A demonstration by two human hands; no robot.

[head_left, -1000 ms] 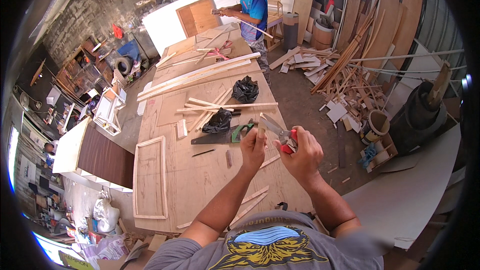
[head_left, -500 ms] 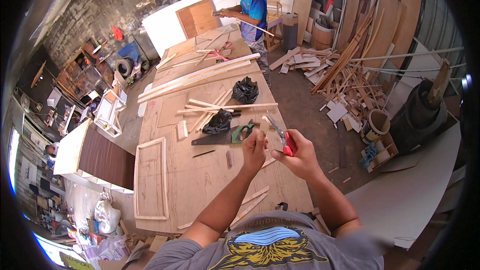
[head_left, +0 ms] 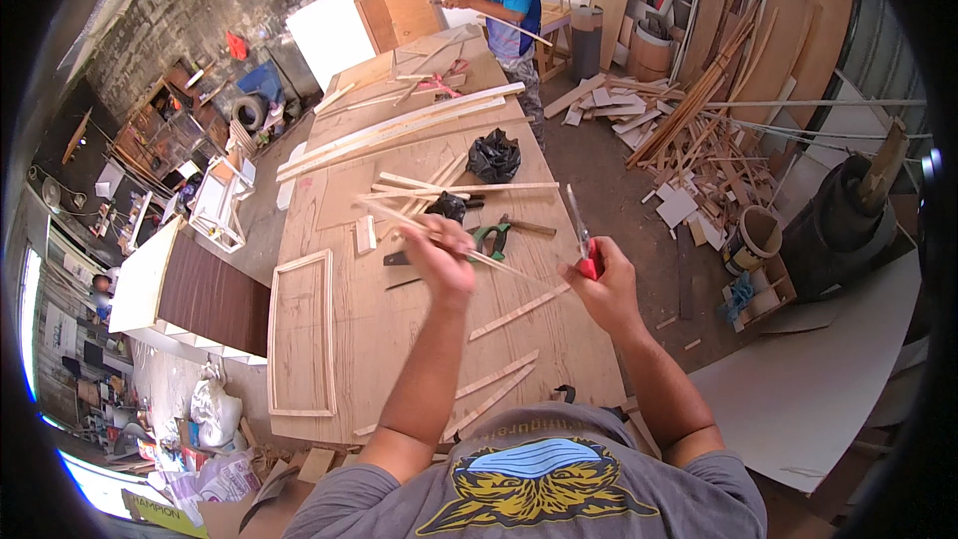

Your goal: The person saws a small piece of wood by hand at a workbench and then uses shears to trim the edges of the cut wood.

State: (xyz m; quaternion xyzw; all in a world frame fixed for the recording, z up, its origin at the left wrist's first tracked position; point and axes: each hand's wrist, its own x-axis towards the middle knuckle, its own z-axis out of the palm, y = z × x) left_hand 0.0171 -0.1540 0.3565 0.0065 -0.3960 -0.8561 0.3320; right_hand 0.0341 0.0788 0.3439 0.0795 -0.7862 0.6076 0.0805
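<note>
My left hand (head_left: 442, 258) is closed around a thin wooden strip (head_left: 514, 271), which slants above the workbench and is blurred by motion. In my right hand (head_left: 605, 284), over the bench's right edge, are red-handled snips (head_left: 589, 258) with their metal blades pointing up. Below my left hand lies a handsaw with a green handle (head_left: 491, 238); the hand and strip cover part of it. Close by are a small black plastic bag (head_left: 449, 206) and a wooden tool handle (head_left: 532, 228). More loose wooden strips (head_left: 521, 310) rest on the bench between my forearms.
The long plywood workbench (head_left: 399, 369) carries a rectangular wooden frame (head_left: 330, 339) at left, crossed strips and another black bag (head_left: 493, 157). A co-worker (head_left: 514, 5) stands at the far end holding a strip. Wood offcuts (head_left: 714, 165) and a bucket (head_left: 753, 240) occupy the floor at right.
My left hand has moved left with the strip, which now lies crosswise instead of upright near the snips. My right hand has shifted slightly right, and the snips are apart from the strip.
</note>
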